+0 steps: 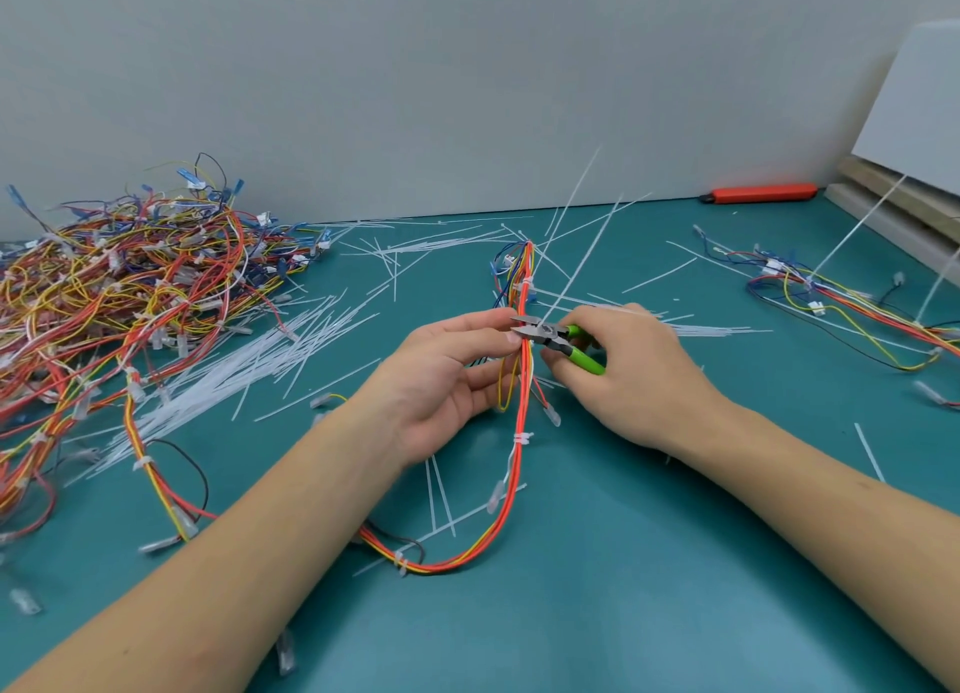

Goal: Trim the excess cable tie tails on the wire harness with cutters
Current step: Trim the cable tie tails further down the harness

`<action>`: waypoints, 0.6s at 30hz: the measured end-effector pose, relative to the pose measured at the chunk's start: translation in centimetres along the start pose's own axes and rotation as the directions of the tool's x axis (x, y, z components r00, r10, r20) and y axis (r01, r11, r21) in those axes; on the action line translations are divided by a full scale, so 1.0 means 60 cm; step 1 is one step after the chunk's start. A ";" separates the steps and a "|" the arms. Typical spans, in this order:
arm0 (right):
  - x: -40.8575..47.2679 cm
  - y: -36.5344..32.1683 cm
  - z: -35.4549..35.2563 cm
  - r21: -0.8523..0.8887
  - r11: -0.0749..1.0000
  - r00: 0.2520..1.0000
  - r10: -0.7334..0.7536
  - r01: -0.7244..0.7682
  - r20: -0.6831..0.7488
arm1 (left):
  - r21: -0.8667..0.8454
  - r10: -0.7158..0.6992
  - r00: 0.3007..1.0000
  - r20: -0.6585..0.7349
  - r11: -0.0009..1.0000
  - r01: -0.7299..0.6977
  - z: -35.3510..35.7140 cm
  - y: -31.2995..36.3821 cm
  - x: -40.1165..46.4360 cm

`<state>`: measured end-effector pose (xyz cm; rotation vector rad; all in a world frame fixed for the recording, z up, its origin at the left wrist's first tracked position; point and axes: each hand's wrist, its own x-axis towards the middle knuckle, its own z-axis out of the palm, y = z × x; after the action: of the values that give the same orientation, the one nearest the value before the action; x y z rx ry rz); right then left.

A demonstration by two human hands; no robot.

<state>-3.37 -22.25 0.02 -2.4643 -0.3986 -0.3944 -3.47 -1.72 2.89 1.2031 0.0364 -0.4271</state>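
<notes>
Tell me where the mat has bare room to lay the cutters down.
Best patch: bare mat near the front edge, between the right forearm and the harness loop. A smaller one lies beyond the right hand, before the orange tool. Crowded: wire pile and cut tails to the left, more wires to the right.
</notes>
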 end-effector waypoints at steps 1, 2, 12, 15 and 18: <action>0.000 0.002 0.002 0.002 1.000 1.000 0.006 -0.006 -0.003 | 0.001 0.000 1.000 0.001 1.000 0.000 0.000 0.000 0.001; 0.001 0.003 0.003 0.000 1.000 1.000 0.018 -0.018 -0.003 | 0.003 -0.001 1.000 0.005 1.000 0.001 -0.001 0.000 0.001; 0.002 0.006 0.006 -0.002 1.000 1.000 -0.023 0.023 -0.004 | 0.009 -0.003 1.000 -0.016 1.000 0.003 0.000 0.001 -0.001; 0.002 0.002 0.003 0.015 1.000 1.000 -0.024 0.024 -0.012 | 0.001 -0.009 1.000 -0.020 1.000 0.009 0.001 0.000 -0.001; 0.001 0.003 0.004 0.024 0.999 1.000 -0.028 0.029 -0.008 | 0.008 -0.006 1.000 -0.015 1.000 0.006 0.000 0.000 0.001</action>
<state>-3.18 -22.27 -0.22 -2.4354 -0.4331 -0.4091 -3.45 -1.75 2.91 1.2143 0.0517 -0.4238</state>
